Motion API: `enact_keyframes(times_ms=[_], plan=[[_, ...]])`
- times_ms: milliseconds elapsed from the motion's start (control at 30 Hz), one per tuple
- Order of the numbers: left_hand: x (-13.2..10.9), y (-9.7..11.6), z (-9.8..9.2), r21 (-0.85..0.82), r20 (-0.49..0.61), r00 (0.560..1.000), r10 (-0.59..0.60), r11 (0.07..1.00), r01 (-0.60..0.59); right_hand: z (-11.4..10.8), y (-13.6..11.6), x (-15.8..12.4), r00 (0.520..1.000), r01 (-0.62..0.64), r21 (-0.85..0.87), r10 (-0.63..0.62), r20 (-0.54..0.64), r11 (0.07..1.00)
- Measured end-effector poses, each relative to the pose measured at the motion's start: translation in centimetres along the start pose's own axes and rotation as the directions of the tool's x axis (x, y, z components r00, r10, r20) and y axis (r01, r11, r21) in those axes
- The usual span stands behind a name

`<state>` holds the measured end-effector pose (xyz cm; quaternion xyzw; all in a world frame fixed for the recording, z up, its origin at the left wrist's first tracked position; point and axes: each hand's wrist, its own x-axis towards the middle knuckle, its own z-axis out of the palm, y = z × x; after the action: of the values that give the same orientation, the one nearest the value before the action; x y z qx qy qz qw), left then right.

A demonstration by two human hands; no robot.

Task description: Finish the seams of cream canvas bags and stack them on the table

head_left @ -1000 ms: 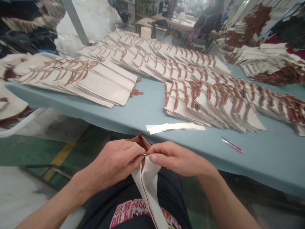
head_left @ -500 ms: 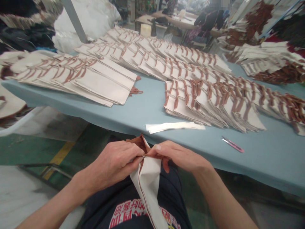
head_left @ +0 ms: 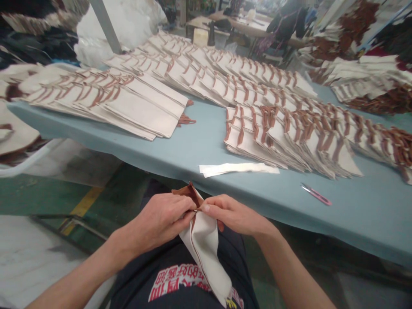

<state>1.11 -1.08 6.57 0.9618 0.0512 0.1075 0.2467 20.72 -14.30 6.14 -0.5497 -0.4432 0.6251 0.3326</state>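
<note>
Pinching a brown-trimmed cream fabric piece (head_left: 206, 244) above the lap (head_left: 154, 266)

Left hand (head_left: 167, 216) and right hand (head_left: 236, 214), equally near, grasped its upper end between fingertips; its long axis ran down toward the lap, just short of the near edge of the blue table (head_left: 202, 141). Along that edge lay white strips (head_left: 238, 169) and, rightward, pink-handled snips (head_left: 318, 195); stacked pieces (head_left: 138, 103) spread behind. Green floor (head_left: 19, 193) showed left.

My one feed comes from a head-worn camera, facing forward and steeply down. I look over the wearer's dark clothes (head_left: 135, 274) from just above, with the left hand (head_left: 165, 216) and right hand (head_left: 233, 213) close to me, a little below centre. The long blue table (head_left: 161, 159) crosses my view at a slant beyond them; a distant table (head_left: 249, 30) sits small and blurred near the top edge.
</note>
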Motion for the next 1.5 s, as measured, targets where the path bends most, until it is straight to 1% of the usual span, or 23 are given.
enact_keyframes(times_ms=[100,167,233,300,367,500,600,767,867,1000,1100,1167,1267,1367,1433,1500], plan=[[-0.4,0.0,1.1,-0.012,0.095,0.994,-0.058,0.998,0.06,0.5,0.8,-0.1,0.998,-0.058,-0.077,0.057,-0.016,0.995],[-0.6,-0.1,1.7,-0.042,0.147,0.985,-0.087,0.995,0.094,0.9,1.2,-0.1,0.997,-0.078,-0.133,0.074,-0.031,0.988],[-0.7,-0.3,2.1,-0.068,0.171,0.979,-0.11,0.99,0.123,1.1,1.4,-0.1,0.997,-0.075,-0.167,0.069,-0.045,0.983],[-0.8,-0.4,2.3,-0.089,0.172,0.978,-0.119,0.987,0.136,1.2,1.4,-0.1,0.997,-0.066,-0.171,0.058,-0.05,0.983],[-0.9,-0.6,2.4,-0.101,0.147,0.983,-0.108,0.987,0.124,1.2,1.2,-0.1,0.997,-0.052,-0.174,0.043,-0.057,0.983],[-1.0,-0.8,2.1,-0.091,0.059,0.996,-0.07,0.993,0.076,1.0,0.4,0.1,0.998,-0.004,-0.185,-0.008,-0.069,0.983],[-0.8,-0.7,1.6,-0.089,0.022,0.998,-0.051,0.995,0.052,0.9,0.0,0.1,0.997,0.016,-0.159,-0.028,-0.074,0.987],[-0.5,-0.2,0.7,-0.048,-0.044,0.999,-0.008,0.999,0.006,1.3,-0.3,-0.3,0.992,0.033,-0.099,-0.044,-0.116,0.995],[-0.4,0.4,0.2,0.015,-0.098,0.994,0.056,0.998,-0.054,1.6,-0.8,-0.6,0.989,0.038,-0.065,-0.047,-0.138,0.997],[-0.3,1.2,-0.4,0.168,-0.165,0.969,0.186,0.973,-0.158,1.8,-1.6,-1.0,0.985,0.068,0.036,-0.062,-0.161,0.997],[-0.4,1.6,-0.5,0.2,-0.169,0.952,0.256,0.955,-0.221,1.8,-1.7,-1.2,0.989,0.066,0.115,-0.05,-0.142,0.991],[-0.5,1.8,-0.5,0.225,-0.153,0.948,0.279,0.944,-0.241,1.9,-1.4,-1.1,0.987,0.057,0.138,-0.035,-0.158,0.989],[-0.7,1.9,-0.5,0.266,-0.112,0.951,0.287,0.931,-0.249,2.2,-0.8,-0.9,0.981,0.063,0.187,-0.027,-0.192,0.98],[-0.7,1.9,-0.5,0.253,-0.091,0.954,0.285,0.933,-0.255,2.2,-0.4,-0.7,0.978,0.09,0.249,-0.038,-0.206,0.964],[-0.7,1.8,-0.3,0.222,-0.108,0.956,0.273,0.944,-0.244,2.2,-0.3,-0.7,0.978,0.092,0.288,-0.033,-0.206,0.953],[-0.8,1.8,0.2,0.194,-0.163,0.953,0.254,0.956,-0.222,2.3,-0.3,-0.6,0.976,0.087,0.325,-0.015,-0.217,0.942]])
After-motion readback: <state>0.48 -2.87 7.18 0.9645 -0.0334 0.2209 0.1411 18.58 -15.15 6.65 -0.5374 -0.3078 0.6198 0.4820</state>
